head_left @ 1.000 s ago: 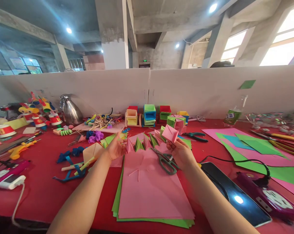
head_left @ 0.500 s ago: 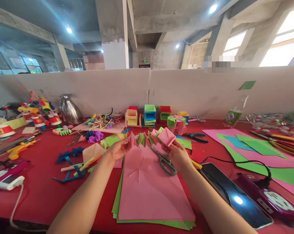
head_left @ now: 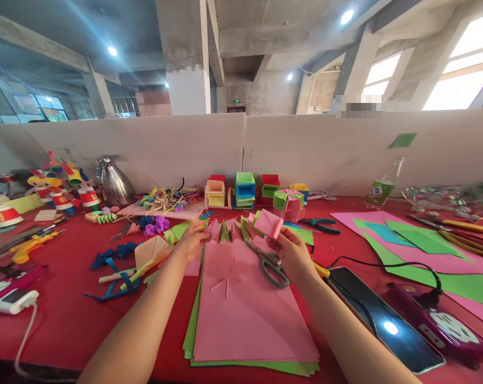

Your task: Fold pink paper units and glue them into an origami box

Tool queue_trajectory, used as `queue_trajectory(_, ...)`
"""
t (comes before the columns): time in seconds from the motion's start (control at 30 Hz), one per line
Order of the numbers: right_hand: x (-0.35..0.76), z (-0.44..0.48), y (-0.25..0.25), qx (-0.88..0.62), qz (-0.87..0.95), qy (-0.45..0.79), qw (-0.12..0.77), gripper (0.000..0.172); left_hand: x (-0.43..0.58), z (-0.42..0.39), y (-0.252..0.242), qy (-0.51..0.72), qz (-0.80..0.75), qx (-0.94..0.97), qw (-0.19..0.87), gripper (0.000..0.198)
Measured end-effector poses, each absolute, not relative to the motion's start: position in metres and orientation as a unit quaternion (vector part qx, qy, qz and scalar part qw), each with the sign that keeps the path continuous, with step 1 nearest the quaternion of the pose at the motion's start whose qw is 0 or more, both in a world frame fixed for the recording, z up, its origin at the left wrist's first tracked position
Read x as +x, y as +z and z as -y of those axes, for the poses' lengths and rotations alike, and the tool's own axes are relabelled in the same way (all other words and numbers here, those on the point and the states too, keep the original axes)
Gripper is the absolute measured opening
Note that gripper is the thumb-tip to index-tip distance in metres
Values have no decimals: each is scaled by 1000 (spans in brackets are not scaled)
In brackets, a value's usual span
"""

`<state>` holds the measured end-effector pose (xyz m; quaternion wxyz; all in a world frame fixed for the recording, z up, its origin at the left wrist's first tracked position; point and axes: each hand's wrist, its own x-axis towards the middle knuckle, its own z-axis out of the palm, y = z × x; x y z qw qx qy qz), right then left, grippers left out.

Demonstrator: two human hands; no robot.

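Note:
A folded paper piece (head_left: pixel 267 223) in pink and green spans between my two hands, fanned out in pleats above the far end of the paper stack. My left hand (head_left: pixel 191 242) pinches its left end. Its right end, a flat pink square, is gripped between the thumb and fingers of my right hand (head_left: pixel 292 252). Below lies a stack of pink and green sheets (head_left: pixel 249 325), with thin pink paper scraps (head_left: pixel 226 288) on top. Scissors with dark green handles (head_left: pixel 274 269) rest open-bladed on the stack beside my right hand; the folded paper hides part of their tips.
Folded paper boxes (head_left: pixel 245 191) stand along the white partition. Pliers (head_left: pixel 321 224) lie behind my right hand. A phone (head_left: pixel 385 320) and a purple power strip (head_left: pixel 441 325) are at right, coloured sheets (head_left: pixel 461 282) beyond. Blue strips (head_left: pixel 117 285) and a steel jug (head_left: pixel 114 181) are left.
The pink square at the right end has tilted and shifted slightly left in my right hand. My left hand has turned a little, its fingers more curled over the left end.

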<state>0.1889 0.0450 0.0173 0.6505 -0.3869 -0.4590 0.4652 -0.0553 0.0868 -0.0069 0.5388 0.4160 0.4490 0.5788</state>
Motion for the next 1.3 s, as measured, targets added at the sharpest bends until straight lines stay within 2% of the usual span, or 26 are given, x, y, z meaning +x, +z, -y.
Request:
queue_trajectory(0.17, 183, -38, 16, -421, 560, 445, 557, 12, -52, -78, -2, 590, -426, 540, 423, 64)
queue_trajectory(0.3, 183, -39, 12, -436, 621, 418, 499, 10, -42, -66, 7, 551, -375, 619, 414, 62)
queue_trajectory(0.5, 181, -40, 4, -486, 627, 359, 492, 8, -22, -64, -4, 580, -375, 590, 418, 70)
queue_trajectory(0.77, 176, -39, 1, -520, 610, 322, 504, 6, -3, -64, -11, 650, -369, 493, 445, 44)
queue_trajectory(1.07, 174, -34, 10, -514, 601, 309, 527, 5, -7, -53, -1, 617, -362, 582, 387, 15)
queue_trajectory(1.3, 173, -34, 9, -496, 594, 318, 548, 10, -13, -48, 5, 584, -384, 648, 303, 18)
